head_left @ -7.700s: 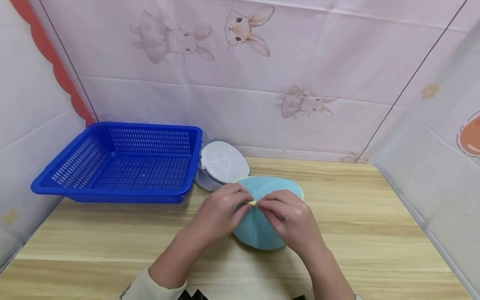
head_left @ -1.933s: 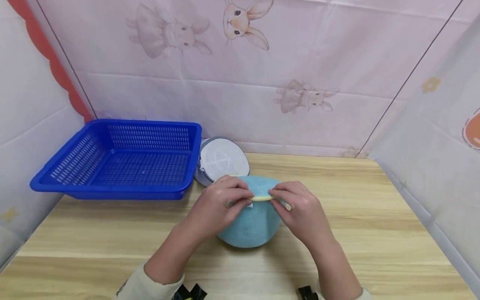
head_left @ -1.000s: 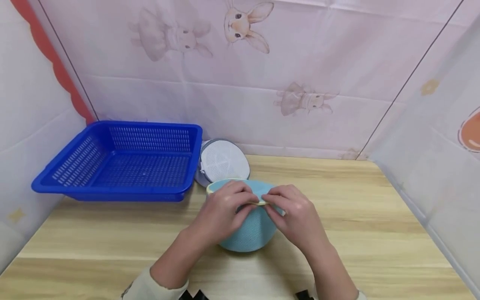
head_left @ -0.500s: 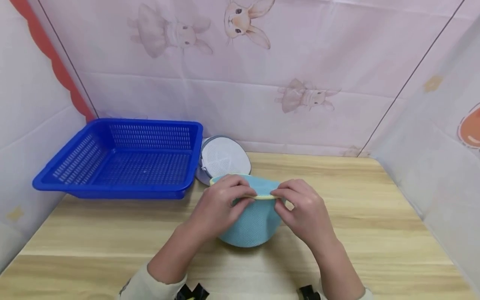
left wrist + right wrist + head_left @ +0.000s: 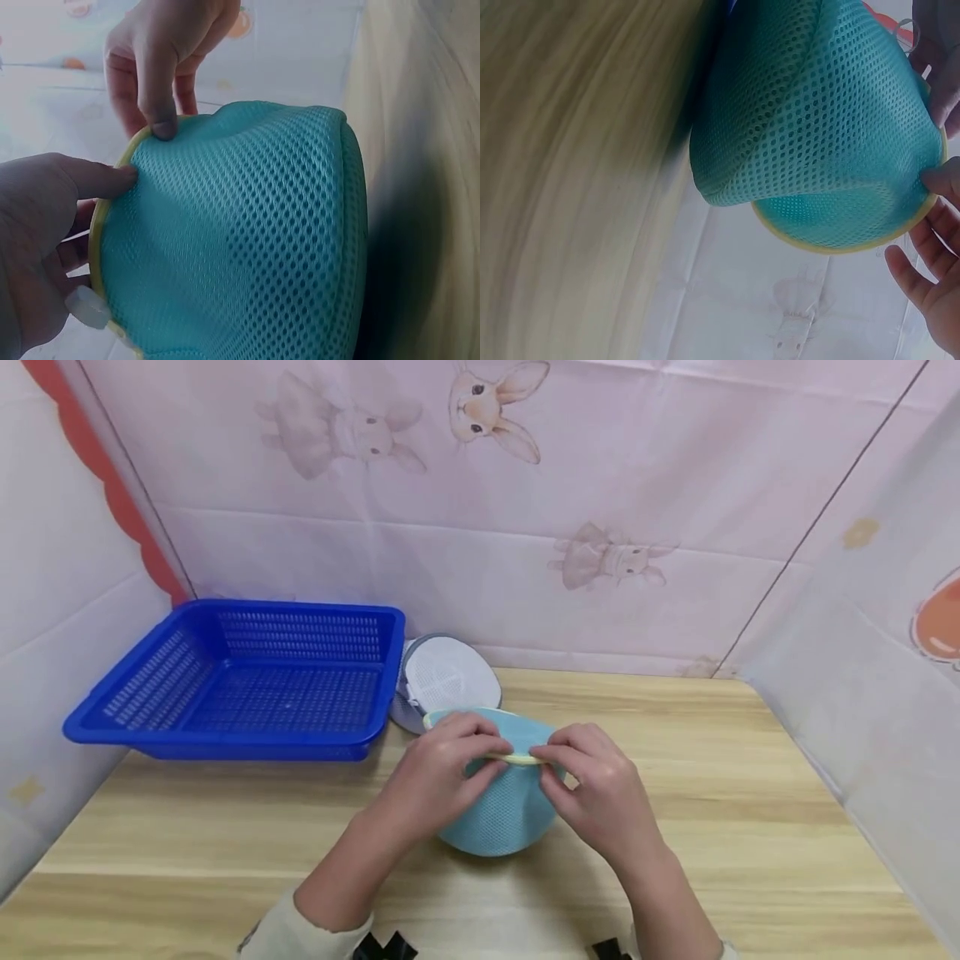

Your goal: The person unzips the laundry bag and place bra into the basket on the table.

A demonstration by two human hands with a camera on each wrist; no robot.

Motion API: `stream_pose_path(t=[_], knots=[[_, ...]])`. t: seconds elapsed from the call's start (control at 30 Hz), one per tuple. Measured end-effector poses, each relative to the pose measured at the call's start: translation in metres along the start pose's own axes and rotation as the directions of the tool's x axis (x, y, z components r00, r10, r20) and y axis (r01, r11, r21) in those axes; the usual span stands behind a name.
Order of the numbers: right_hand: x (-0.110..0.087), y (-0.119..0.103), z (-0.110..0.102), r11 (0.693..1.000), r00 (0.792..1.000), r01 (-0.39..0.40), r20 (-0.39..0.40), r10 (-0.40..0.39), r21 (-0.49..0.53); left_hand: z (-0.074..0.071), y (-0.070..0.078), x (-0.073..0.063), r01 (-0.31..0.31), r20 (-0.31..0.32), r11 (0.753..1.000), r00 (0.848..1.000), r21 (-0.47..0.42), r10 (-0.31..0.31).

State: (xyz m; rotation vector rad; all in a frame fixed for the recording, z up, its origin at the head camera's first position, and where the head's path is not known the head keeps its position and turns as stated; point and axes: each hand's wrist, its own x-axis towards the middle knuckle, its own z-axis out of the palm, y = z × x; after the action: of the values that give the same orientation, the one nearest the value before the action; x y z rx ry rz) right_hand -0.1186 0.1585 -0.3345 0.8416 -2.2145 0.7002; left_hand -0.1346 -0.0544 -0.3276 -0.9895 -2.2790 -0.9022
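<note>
A light-blue mesh laundry bag [image 5: 498,814] with yellow edging stands on the wooden table, its rounded bottom low and its rim up. The left hand [image 5: 446,768] pinches the near yellow edge between thumb and fingers. A short way along the same edge, the right hand [image 5: 592,781] pinches it too. In the left wrist view, the left thumb presses on the mesh with fingers behind the edging, and a small white tab [image 5: 88,307] hangs by them. The right wrist view shows the bag's mouth gaping, with the blue inside of the mesh bag [image 5: 832,217] visible.
A blue plastic basket [image 5: 367,747] with slotted sides stands at the back left. Against it leans a white mesh bag with grey edging [image 5: 450,672], partly behind the blue bag. Printed rabbit sheeting [image 5: 480,560] walls in the table [image 5: 712,793] at back and sides.
Since the earliest frame the blue bag has been turned and shifted left, its far rim now left of the hands. The pinching hands drew apart, closed up, and now stand slightly apart.
</note>
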Motion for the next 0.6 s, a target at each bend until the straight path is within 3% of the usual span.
stream_pose_path(t=[0.3, 0.6], knots=[[0.0042, -0.0032, 0.0052, 0.998, 0.997, 0.071, -0.031, -0.071, -0.003, 0.0030, 0.0035, 0.0033, -0.019, 0.012, 1.000, 1.000, -0.006, 0.019], [0.0012, 0.0065, 0.0016, 0.997, 1.000, -0.012, -0.019, 0.014, 0.073, -0.0028, -0.0006, 0.0022, 0.019, 0.054, 0.995, 0.998, -0.099, -0.013]])
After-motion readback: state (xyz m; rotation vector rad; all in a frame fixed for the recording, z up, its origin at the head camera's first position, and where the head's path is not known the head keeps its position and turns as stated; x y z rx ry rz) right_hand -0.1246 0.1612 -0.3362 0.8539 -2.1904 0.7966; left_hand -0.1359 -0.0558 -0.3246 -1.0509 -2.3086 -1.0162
